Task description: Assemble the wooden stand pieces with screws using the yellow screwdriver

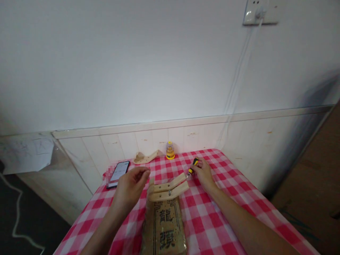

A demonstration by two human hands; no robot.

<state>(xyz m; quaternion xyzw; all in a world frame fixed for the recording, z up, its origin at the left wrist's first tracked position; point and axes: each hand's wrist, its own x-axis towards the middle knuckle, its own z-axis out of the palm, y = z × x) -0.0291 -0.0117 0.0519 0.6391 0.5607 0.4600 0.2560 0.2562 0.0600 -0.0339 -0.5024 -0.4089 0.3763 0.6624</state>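
A yellow-and-black screwdriver is held in my right hand, its metal tip slanting down beside a pale wooden piece. That wooden piece has two bent arms with several dark holes or screws along them. It rests across the top end of a brown board printed with large dark characters. Just left of the wooden piece, my left hand is raised with thumb and fingers pinched together; whatever they hold, if anything, is too small to make out.
At the table's back stand a small yellow-based bit holder and another bent wooden piece. A phone leans at the left edge. A red-and-white checked cloth covers the table, which meets the wall. A cable hangs from a socket.
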